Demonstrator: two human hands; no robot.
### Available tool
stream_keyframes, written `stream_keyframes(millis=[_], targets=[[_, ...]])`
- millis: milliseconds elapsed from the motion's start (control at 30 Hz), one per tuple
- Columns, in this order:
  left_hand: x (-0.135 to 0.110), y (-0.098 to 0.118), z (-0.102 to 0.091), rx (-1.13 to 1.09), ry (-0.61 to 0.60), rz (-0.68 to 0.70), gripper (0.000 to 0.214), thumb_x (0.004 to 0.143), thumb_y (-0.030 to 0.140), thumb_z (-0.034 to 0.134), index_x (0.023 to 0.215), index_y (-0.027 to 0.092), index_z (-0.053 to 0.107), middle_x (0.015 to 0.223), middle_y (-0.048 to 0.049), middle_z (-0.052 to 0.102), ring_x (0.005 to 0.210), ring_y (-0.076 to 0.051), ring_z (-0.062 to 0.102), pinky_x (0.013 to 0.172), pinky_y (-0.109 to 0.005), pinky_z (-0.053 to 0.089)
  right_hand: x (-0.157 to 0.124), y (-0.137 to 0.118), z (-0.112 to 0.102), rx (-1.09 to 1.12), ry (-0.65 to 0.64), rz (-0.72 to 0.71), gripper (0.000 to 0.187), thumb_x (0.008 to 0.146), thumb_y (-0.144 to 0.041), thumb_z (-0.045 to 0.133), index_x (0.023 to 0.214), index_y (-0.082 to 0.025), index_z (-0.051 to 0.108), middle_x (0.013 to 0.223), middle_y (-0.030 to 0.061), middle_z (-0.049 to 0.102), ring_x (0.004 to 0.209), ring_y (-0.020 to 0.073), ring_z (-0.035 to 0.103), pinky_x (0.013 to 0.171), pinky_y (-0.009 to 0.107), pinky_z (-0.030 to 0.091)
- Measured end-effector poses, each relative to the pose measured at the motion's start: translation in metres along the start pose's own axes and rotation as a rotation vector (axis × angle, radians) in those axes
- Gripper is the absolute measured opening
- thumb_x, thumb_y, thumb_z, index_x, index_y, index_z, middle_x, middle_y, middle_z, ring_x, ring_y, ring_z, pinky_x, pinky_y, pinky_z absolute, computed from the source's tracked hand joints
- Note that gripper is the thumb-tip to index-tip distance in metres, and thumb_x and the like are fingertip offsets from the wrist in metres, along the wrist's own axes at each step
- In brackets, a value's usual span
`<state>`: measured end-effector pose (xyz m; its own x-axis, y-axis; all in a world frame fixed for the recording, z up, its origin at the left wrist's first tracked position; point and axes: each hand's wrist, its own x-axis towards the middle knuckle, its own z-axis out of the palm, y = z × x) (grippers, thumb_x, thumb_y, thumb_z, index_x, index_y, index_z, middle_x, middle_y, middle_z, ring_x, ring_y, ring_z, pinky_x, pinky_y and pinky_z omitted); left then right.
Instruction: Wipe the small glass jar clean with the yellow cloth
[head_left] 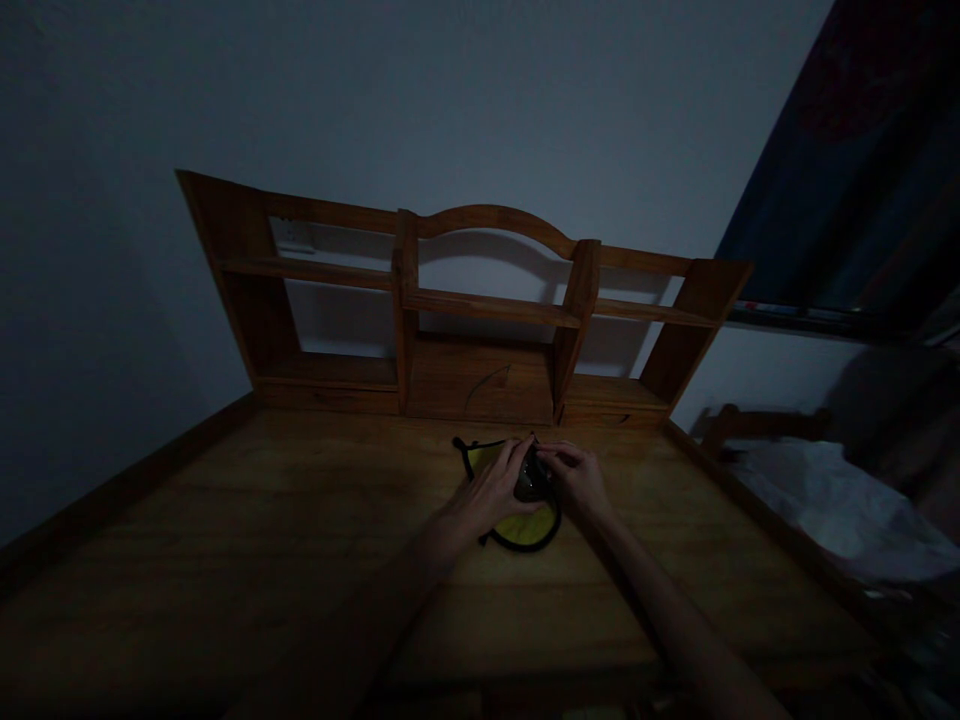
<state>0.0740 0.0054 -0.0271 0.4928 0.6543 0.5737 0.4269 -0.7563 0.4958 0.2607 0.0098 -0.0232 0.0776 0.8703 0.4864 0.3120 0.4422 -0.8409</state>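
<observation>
A small dark, shiny object (531, 480) sits between my two hands near the middle of the desk; its kind is hard to make out in the dim light. From the left, my left hand (499, 490) curls around it with the thumb below and fingers above. My right hand (571, 474) is closed, its fingertips pinching at the object's upper right edge. Beneath both hands lies a yellow piece with a black border (523, 530), flat on the wooden desk (322, 560). A short black tab sticks out at its upper left corner.
A wooden shelf unit (487, 308) with small drawers stands along the desk's back edge, against the wall. White plastic or cloth (847, 500) lies beside a wooden chair back (765, 422) at the right. A dark curtain (840, 200) hangs at upper right.
</observation>
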Motion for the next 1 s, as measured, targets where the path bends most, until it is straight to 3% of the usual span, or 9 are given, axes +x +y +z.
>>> stream_keyframes(millis=[367, 733, 933, 1000], targets=[[0.001, 0.001, -0.001, 0.005, -0.008, -0.026, 0.104, 0.065, 0.043, 0.079, 0.148, 0.031, 0.018, 0.136, -0.0106, 0.041, 0.118, -0.030, 0.055, 0.095, -0.044, 0.050, 0.000, -0.003, -0.007, -0.180, -0.040, -0.080, 0.022, 0.080, -0.033, 0.063, 0.090, -0.018, 0.075, 0.085, 0.0066, 0.070, 0.074, 0.0190, 0.062, 0.065, 0.028, 0.047], [0.002, -0.001, 0.003, -0.006, 0.030, -0.078, 0.101, 0.064, 0.046, 0.079, 0.145, 0.028, 0.023, 0.138, -0.0114, 0.040, 0.119, -0.030, 0.053, 0.097, -0.044, 0.048, 0.001, 0.000, -0.016, -0.331, -0.071, -0.058, 0.020, 0.079, -0.029, 0.060, 0.087, -0.018, 0.075, 0.080, 0.0046, 0.071, 0.065, 0.0172, 0.060, 0.059, 0.026, 0.044], [0.002, -0.004, 0.005, -0.010, 0.035, -0.072, 0.103, 0.064, 0.045, 0.079, 0.147, 0.027, 0.020, 0.139, -0.0121, 0.038, 0.121, -0.031, 0.051, 0.096, -0.044, 0.048, 0.002, 0.016, -0.019, -0.160, -0.125, 0.021, 0.018, 0.075, -0.030, 0.063, 0.083, -0.018, 0.074, 0.084, 0.0062, 0.072, 0.077, 0.0213, 0.064, 0.070, 0.030, 0.049], [0.002, -0.004, 0.005, -0.004, 0.037, -0.072, 0.104, 0.063, 0.045, 0.079, 0.147, 0.027, 0.020, 0.139, -0.0121, 0.038, 0.122, -0.032, 0.051, 0.097, -0.044, 0.048, 0.001, 0.018, -0.016, -0.064, -0.108, 0.093, 0.019, 0.075, -0.031, 0.062, 0.084, -0.018, 0.073, 0.084, 0.0058, 0.072, 0.076, 0.0203, 0.063, 0.068, 0.029, 0.048]])
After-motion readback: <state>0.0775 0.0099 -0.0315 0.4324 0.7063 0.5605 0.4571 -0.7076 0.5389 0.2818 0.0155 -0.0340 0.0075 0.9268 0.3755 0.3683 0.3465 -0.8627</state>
